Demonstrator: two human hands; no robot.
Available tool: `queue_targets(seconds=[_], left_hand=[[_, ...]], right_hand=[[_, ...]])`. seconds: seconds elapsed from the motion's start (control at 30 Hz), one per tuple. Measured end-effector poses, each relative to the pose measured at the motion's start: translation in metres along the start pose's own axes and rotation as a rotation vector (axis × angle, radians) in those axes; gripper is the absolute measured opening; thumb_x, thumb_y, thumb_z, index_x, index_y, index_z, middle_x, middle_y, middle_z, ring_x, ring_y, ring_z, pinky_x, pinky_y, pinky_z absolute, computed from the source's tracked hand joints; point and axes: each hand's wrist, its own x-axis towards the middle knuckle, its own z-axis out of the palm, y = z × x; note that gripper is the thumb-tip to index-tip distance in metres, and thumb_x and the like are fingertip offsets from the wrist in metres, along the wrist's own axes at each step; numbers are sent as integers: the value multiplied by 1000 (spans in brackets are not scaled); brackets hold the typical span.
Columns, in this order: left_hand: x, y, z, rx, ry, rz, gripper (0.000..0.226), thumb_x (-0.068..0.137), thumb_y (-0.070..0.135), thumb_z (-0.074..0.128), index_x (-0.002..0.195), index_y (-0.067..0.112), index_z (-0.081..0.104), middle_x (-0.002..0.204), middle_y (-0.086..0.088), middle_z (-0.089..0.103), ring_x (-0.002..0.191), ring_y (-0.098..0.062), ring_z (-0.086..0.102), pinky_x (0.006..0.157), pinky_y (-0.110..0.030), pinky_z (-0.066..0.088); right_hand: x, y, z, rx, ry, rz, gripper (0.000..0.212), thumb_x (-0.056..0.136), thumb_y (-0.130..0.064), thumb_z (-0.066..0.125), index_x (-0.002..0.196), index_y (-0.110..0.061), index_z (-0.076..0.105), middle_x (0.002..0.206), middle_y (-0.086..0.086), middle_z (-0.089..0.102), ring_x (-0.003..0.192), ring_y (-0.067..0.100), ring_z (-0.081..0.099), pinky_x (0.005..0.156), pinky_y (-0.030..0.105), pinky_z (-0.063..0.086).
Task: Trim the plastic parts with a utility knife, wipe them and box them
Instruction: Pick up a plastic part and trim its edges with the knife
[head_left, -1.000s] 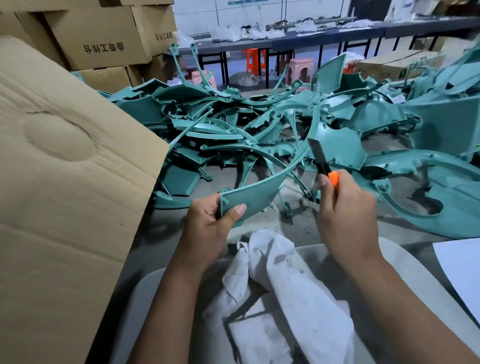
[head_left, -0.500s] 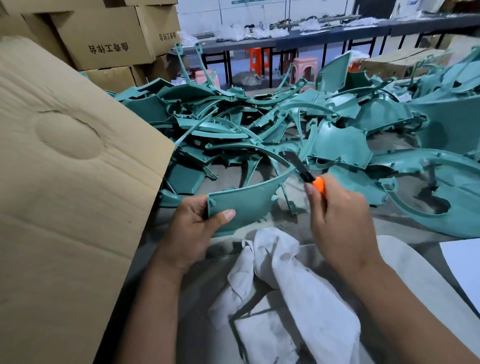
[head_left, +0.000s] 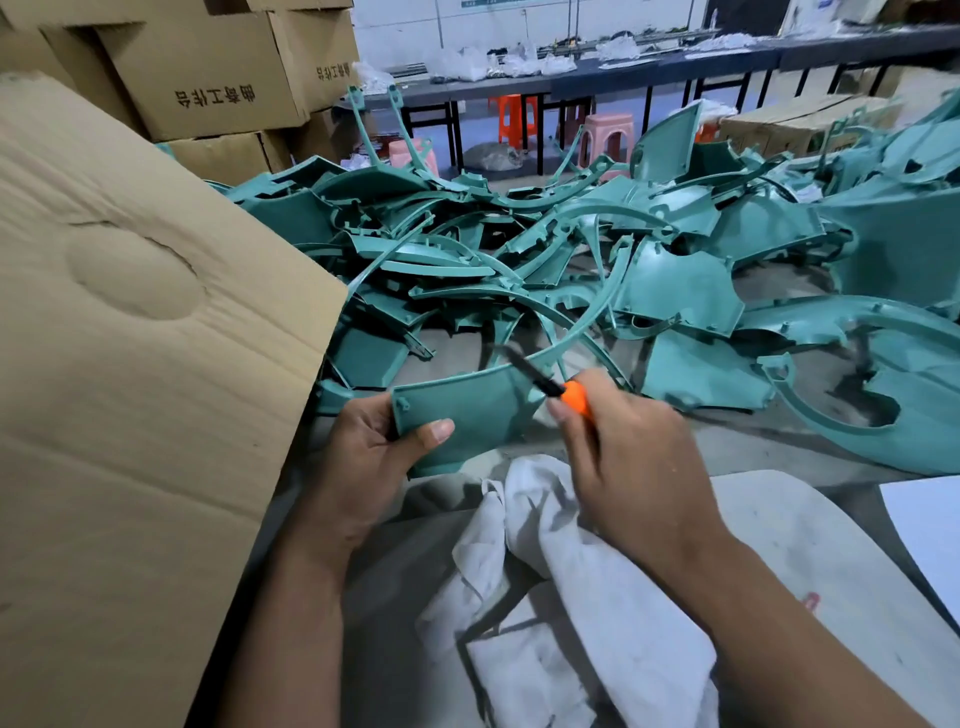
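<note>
My left hand (head_left: 363, 457) grips the near end of a curved teal plastic part (head_left: 478, 410), thumb on its face. Its long thin arm arcs up and away to the right. My right hand (head_left: 628, 467) holds an orange-handled utility knife (head_left: 550, 387), whose dark blade lies against the part's upper edge. A crumpled white rag (head_left: 561, 587) lies on my lap below both hands. A big open cardboard box flap (head_left: 135, 364) fills the left side.
A heap of teal plastic parts (head_left: 597, 260) covers the grey table beyond my hands. Stacked cartons (head_left: 208, 78) stand at the back left. A white sheet (head_left: 924, 525) lies at the right edge. Stools and a long bench are far behind.
The knife blade has slid left and down along the part's upper edge, toward my left hand. The part has tilted flatter and dropped slightly.
</note>
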Motion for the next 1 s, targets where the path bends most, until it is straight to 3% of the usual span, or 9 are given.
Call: queue_targets(seconds=[0.13, 0.23, 0.33, 0.43, 0.57, 0.73, 0.83, 0.93, 1.0], left_hand=[[-2, 1, -8, 40, 30, 10, 28, 86, -14, 65, 96, 10, 74, 88, 4, 79, 81, -8, 75, 68, -18, 58], [-2, 1, -13, -4, 43, 8, 27, 82, -14, 68, 94, 9, 76, 87, -2, 80, 78, -13, 76, 65, -21, 59], [-1, 2, -16, 30, 71, 25, 29, 69, -2, 80, 85, 22, 82, 86, -1, 79, 78, -13, 75, 68, -25, 60], [6, -3, -8, 50, 236, 19, 30, 66, 4, 70, 77, 30, 80, 73, 7, 76, 67, -8, 71, 62, -23, 58], [10, -6, 11, 38, 429, 78, 30, 68, 7, 54, 70, 31, 72, 63, 17, 67, 58, -2, 60, 56, -20, 53], [18, -8, 8, -43, 745, 4, 15, 65, 16, 48, 70, 16, 62, 66, 13, 61, 65, -14, 56, 64, -27, 47], [19, -7, 1, 15, 924, -131, 14, 63, 27, 46, 60, 14, 50, 61, 10, 50, 61, -22, 44, 65, -30, 33], [21, -9, -1, 73, 939, -139, 19, 66, 30, 45, 64, 12, 53, 65, 8, 53, 71, -25, 48, 70, -31, 37], [21, -9, 0, 126, 899, -102, 22, 68, 27, 43, 74, 14, 60, 69, 8, 56, 76, -24, 51, 72, -31, 38]], right_hand=[[5, 33, -11, -4, 84, 180, 34, 108, -28, 48, 76, -23, 43, 56, -14, 43, 42, 1, 39, 44, 13, 23], [6, 51, -16, -24, 143, 338, 40, 108, -30, 49, 70, -22, 40, 53, -5, 45, 43, 13, 40, 43, 27, 28], [5, 40, -15, 81, 184, 232, 34, 109, -27, 48, 76, -20, 46, 56, -11, 45, 42, 10, 42, 41, 19, 30], [-1, 14, -5, 142, 116, 62, 28, 111, -25, 47, 83, -23, 46, 61, -18, 40, 46, 8, 45, 45, 15, 31], [-3, -6, 9, 0, -73, 7, 28, 107, -35, 42, 82, -23, 38, 60, -15, 32, 50, 19, 38, 53, 33, 26], [0, 11, 8, 13, 23, 124, 31, 109, -27, 50, 80, -26, 38, 58, -18, 35, 48, 2, 37, 48, 20, 19], [5, 30, 3, -83, 46, 254, 33, 108, -31, 49, 78, -20, 41, 57, -11, 39, 49, 8, 39, 47, 25, 19], [7, 37, 1, -57, 92, 328, 34, 109, -33, 45, 79, -16, 45, 59, -3, 45, 52, 22, 45, 51, 33, 27], [5, 26, 1, 43, 126, 239, 31, 110, -31, 44, 83, -17, 47, 59, -6, 46, 49, 14, 45, 49, 29, 29]])
